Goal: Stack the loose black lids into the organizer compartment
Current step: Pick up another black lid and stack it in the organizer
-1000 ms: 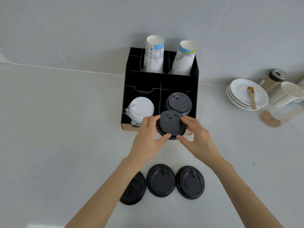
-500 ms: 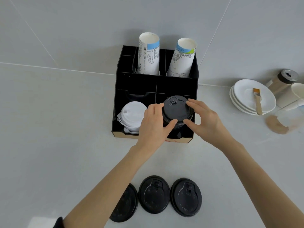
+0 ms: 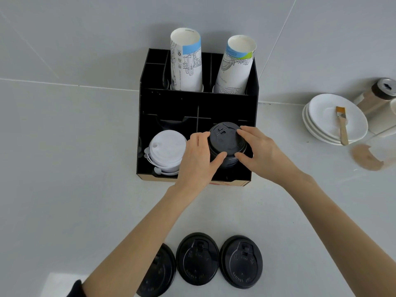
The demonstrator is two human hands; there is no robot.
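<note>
At the bottom of the frame three loose black lids [image 3: 198, 258] lie in a row on the pale grey tabletop [image 3: 64, 168], the leftmost partly hidden under the left forearm; they lie as they did a second ago. Above them, both hands have carried a black lid [image 3: 226, 139] from in front of the organizer [image 3: 147, 108] into its lower right compartment, where it now sits on top of the stack of black lids [image 3: 228, 162]. The left hand [image 3: 197, 159] pinches the lid's left edge, fingers [image 3: 202, 138] curled over the rim and thumb beneath; the right hand [image 3: 260, 153] grips the right edge the same way, so both are closed on it. The lower left compartment holds a stack of white lids [image 3: 167, 150]. In the organizer's back row stand two tall stacks of paper cups [image 3: 186, 61], the right one tilted. At the right edge of the frame are stacked white plates [image 3: 321, 116] with a small brush [image 3: 342, 125] on top, and a shaker [image 3: 379, 93] behind them. A light grey panelled wall rises behind the tabletop.
</note>
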